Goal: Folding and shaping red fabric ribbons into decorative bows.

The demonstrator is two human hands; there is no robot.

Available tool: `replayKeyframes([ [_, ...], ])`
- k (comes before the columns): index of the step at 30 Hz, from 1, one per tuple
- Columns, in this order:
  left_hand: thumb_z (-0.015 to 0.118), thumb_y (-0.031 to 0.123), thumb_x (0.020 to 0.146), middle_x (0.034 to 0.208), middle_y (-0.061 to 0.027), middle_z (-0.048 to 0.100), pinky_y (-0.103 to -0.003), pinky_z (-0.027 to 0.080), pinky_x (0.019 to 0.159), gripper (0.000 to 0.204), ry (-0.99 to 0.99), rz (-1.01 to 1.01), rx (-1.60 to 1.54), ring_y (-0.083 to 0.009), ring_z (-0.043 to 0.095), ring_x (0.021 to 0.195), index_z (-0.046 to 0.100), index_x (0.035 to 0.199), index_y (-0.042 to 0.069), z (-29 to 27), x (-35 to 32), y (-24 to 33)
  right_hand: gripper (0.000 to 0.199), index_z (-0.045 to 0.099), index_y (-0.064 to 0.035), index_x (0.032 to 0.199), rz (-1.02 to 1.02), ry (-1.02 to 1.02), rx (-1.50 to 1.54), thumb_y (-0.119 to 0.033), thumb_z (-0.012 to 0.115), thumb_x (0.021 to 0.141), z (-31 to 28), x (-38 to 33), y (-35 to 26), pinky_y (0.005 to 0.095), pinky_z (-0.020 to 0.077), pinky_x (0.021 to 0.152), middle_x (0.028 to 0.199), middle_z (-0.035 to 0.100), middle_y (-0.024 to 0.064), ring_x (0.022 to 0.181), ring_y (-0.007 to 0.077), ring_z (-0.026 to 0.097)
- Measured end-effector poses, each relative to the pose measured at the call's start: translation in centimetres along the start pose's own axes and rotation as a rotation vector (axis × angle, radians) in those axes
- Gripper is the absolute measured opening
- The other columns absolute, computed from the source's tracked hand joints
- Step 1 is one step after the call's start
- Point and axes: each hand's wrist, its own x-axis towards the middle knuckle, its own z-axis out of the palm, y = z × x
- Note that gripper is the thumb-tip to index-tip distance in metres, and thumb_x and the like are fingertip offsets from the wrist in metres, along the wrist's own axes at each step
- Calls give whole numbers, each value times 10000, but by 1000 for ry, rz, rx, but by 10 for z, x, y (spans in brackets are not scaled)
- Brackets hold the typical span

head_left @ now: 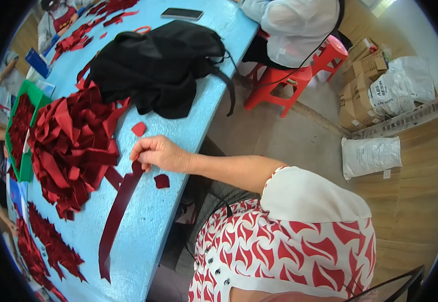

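- Strip [115, 221], dark red, long and narrow: hangs from the right hand [158, 153] and slants down over the pale blue table [136, 259] toward the lower edge of the view.
- Held at the upper end in a pinch, with the fingertips [137, 150] drawn together and the lower end loose and notched.
- Cannot tell whether touching the tabletop at that lower end.
- Cannot tell the grip of the left hand, out of view.
- Just to the left of the pinch, a large tangled heap [75, 151] of red strips, with one short end poking out close to the held piece.
- Past the fingers, a small red piece [139, 129]; on the near side, close to the table's edge, a darker petal-shaped piece [162, 181].
- Behind the heap, to the left, a green crate [26, 171], filled with dark red material.
- At lower left, two jagged dark red bundles [52, 241], lying side by side on the table.
- Farther up the table, a black cloth bundle [158, 70] with a strap drooping over the edge, then a dark phone [181, 13] lying flat.
- Across the gap to the right, a seated person [292, 38] in a pale top, beside red stools [282, 85].
- Against the wall, cardboard boxes [357, 98] and a white sack [405, 83]; nearer, a second sack [371, 156] on the floor.
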Motion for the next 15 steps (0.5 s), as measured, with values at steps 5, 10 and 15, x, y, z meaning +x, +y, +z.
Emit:
replayKeyframes([
  [5,483,119,859,923,-106,539,-321,394,788,128,88,-99,364,-184,482,851,542,856,6,-77,-26,60,162,582,-9,891,97,21,-4,0,490,758,0,3,10,239,474,645,729,594,54,661,118,580],
  [10,481,123,859,913,-104,536,-324,392,785,129,253,-182,872,-185,480,843,539,850,8,-133,-57,155,191,565,10,983,-23,45,-3,17,470,818,-14,6,-2,259,475,648,858,591,97,694,136,565],
  [15,479,126,858,902,-102,532,-326,389,782,130,304,-223,1115,-185,478,836,536,844,10,-140,-65,211,177,563,12,1002,27,-42,76,0,464,856,-9,4,7,268,454,671,973,578,117,740,137,535],
])
